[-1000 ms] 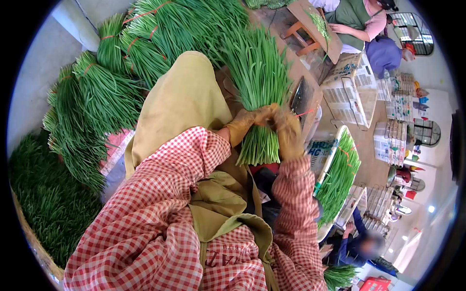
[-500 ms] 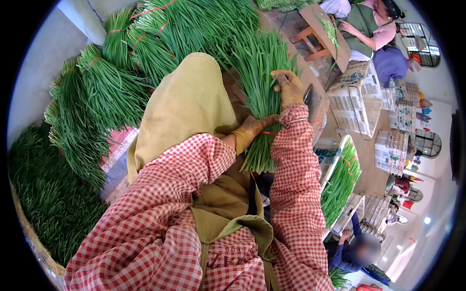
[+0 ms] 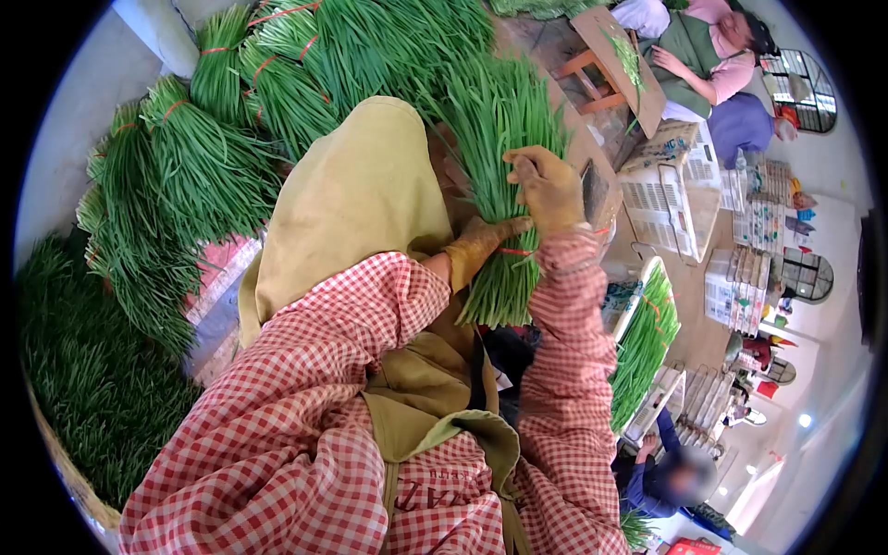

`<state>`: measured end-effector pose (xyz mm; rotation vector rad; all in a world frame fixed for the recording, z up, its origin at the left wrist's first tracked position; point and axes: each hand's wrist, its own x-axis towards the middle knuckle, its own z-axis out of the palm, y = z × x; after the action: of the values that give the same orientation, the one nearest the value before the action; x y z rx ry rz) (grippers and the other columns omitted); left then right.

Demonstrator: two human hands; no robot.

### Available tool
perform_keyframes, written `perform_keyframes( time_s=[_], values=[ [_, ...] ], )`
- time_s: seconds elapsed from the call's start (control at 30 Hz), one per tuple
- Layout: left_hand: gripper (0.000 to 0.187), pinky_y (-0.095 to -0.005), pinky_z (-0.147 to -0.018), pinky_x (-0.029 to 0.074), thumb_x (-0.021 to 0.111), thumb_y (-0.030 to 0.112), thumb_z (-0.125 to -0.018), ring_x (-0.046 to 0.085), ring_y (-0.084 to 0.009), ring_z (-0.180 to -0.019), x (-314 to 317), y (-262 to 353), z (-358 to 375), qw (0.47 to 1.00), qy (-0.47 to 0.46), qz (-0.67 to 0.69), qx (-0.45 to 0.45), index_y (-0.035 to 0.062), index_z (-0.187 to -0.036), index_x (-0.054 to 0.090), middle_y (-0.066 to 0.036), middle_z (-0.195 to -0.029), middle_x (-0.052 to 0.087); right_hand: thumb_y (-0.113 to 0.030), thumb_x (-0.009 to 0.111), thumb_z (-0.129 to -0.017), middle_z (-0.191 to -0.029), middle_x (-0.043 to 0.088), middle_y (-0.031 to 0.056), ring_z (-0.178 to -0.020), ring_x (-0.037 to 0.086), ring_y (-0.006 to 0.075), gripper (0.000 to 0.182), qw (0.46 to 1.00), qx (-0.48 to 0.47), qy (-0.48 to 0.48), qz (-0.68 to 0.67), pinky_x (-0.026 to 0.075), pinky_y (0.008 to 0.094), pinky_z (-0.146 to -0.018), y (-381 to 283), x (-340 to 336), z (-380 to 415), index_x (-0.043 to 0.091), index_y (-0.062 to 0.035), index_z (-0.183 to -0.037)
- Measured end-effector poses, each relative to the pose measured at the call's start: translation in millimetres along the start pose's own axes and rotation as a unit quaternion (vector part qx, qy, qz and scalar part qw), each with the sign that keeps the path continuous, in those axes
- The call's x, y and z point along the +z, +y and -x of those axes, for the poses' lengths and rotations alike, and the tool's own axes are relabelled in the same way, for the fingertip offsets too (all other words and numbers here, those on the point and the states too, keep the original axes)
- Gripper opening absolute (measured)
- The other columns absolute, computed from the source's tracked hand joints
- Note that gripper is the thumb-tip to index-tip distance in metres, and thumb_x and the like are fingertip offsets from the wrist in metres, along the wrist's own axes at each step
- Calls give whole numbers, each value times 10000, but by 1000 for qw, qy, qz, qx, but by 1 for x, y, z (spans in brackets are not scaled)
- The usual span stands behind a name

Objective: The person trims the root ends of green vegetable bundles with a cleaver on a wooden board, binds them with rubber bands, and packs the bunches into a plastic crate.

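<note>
A bundle of garlic chives (image 3: 507, 120) lies in front of me, leaf tips toward the top and cut ends toward my body. Round its lower part runs a red band (image 3: 515, 251). My left hand (image 3: 481, 247), in a stained brownish glove, wraps round the bundle just above this band. Over the bundle's right side is my right hand (image 3: 548, 185), gloved likewise, its fingers curled inward. Whether a leaf is pinched in those fingers is hidden.
Several tied chive bundles (image 3: 199, 166) are piled at the left and top. A tan cloth (image 3: 347, 194) covers my knee. White crates (image 3: 661, 199) stand at the right, near a wooden stool (image 3: 592, 83). One co-worker (image 3: 703, 65) sits top right, another (image 3: 661, 476) lower right.
My right hand has shifted slightly toward me and turned, its fingers curling more. My left hand keeps its place round the chives. The view has tilted slightly.
</note>
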<state>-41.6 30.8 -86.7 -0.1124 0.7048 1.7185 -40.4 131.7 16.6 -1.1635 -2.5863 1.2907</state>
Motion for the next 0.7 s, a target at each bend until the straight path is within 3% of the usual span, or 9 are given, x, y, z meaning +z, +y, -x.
perform_keyframes(
  time_s=[0.23,0.3,0.37,0.43,0.47,0.53,0.6,0.63,0.7],
  values=[
    [552,-357,-723,524,833,323,-716,645,-217,-844,-28,-25,-23,998,4,-60,15,41,-1142,623,-93,-1036,671,-299,653,-857,-940,697,133,-896,670,304,230,958,22,146,247,504,393,-786,11,40,-29,686,-85,-933],
    [447,-333,-909,440,531,351,-965,532,-136,-1096,-23,-20,-11,992,-43,-122,2,104,-1338,516,-11,-1260,581,-289,648,-864,-895,695,130,-798,666,282,236,956,-5,175,234,513,381,-711,23,45,-31,679,-71,-947],
    [443,-336,-927,431,523,338,-965,526,-139,-1101,-21,-18,-21,987,-17,-151,-43,105,-1341,513,-17,-1266,575,-280,643,-870,-850,693,126,-701,661,260,242,952,-33,207,221,522,369,-635,34,44,-34,673,-57,-961],
    [438,-339,-945,422,514,326,-966,520,-142,-1106,-33,-34,-38,980,7,-182,-86,106,-1344,511,-24,-1273,569,-235,629,-887,-784,668,87,-540,574,164,238,948,119,67,-288,454,291,-463,28,38,-30,624,-24,-996],
    [398,-338,-841,452,617,312,-901,561,-160,-996,-51,-54,-51,991,-12,-123,-45,76,-1217,568,-43,-1132,611,-235,629,-887,-784,668,87,-540,574,164,238,947,119,72,-288,454,291,-463,26,36,-27,624,-24,-996],
    [370,-338,-737,482,720,299,-836,602,-177,-885,-55,-51,-43,997,-34,-65,-8,47,-1090,626,-62,-991,653,-218,598,-912,-771,634,43,-463,441,59,234,656,86,-261,-703,338,206,-376,12,34,-14,586,-14,-1027],
    [368,-332,-908,414,609,261,-904,545,-183,-1010,-42,-23,-24,969,-61,-236,32,76,-1221,583,-44,-1165,590,-185,575,-929,-804,643,48,-498,475,62,180,703,16,-295,-647,365,203,-406,-8,20,15,583,-31,-1022],
    [375,-331,-965,391,572,248,-926,526,-184,-1051,-35,-14,-19,953,-70,-292,47,86,-1264,569,-38,-1223,570,-162,565,-935,-809,642,47,-514,482,57,160,834,11,-215,-508,376,197,-424,-15,13,30,581,-30,-1025],
    [390,-304,-820,444,698,310,-857,564,-148,-939,-22,-8,-13,981,-75,-168,56,54,-1135,602,-35,-1052,605,-138,550,-954,-813,646,44,-562,511,59,135,952,-16,-86,-295,417,193,-484,-1,8,38,603,-40,-1029]
  ],
)
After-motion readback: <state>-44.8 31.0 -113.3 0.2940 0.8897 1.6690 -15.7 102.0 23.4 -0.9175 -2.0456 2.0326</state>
